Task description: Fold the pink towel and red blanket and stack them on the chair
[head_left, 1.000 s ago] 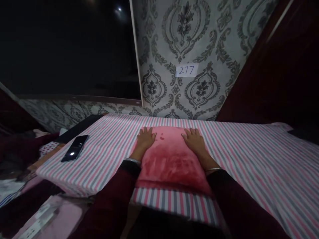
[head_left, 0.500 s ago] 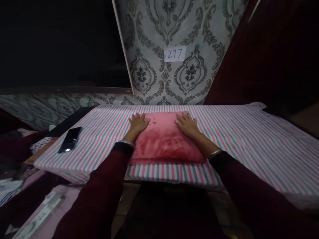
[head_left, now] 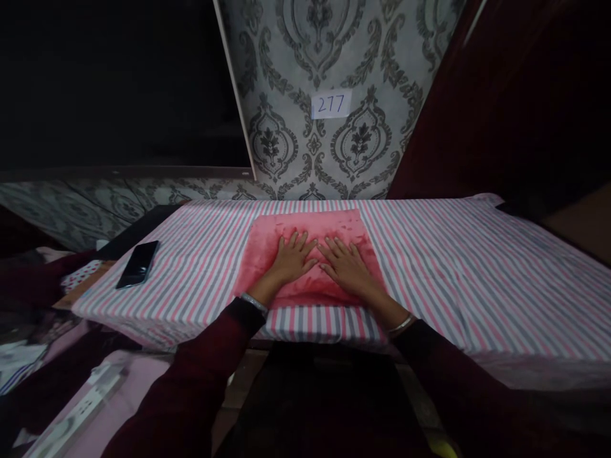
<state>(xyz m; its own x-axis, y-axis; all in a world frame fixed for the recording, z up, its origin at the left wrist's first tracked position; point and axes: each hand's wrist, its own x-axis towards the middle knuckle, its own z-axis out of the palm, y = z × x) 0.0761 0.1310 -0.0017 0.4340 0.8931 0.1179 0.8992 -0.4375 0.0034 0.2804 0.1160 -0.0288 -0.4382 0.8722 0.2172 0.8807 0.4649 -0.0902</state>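
A pinkish-red, plush-looking cloth [head_left: 305,222] lies flat, roughly square, near the front edge of the striped table cover [head_left: 429,254]. Both palms rest on it. My left hand [head_left: 292,259] presses the left-centre part with its fingers spread. Just to the right, my right hand [head_left: 347,264] lies flat with fingers apart, the two thumbs close together. Darker smudges and creases mark the pile around the fingers. Neither hand grips anything. Part of the cloth's middle is hidden beneath the hands.
At the left of the table lies a black phone [head_left: 138,264]. A large dark screen [head_left: 114,89] stands behind on the left, and a paper marked 277 [head_left: 331,104] is on the patterned wall. A white power strip [head_left: 81,413] sits lower left.
Both hands have moved from the cloth's far corners inward and nearer to me, coming close together at its middle. The cloth now looks flatter, with new darker marks.
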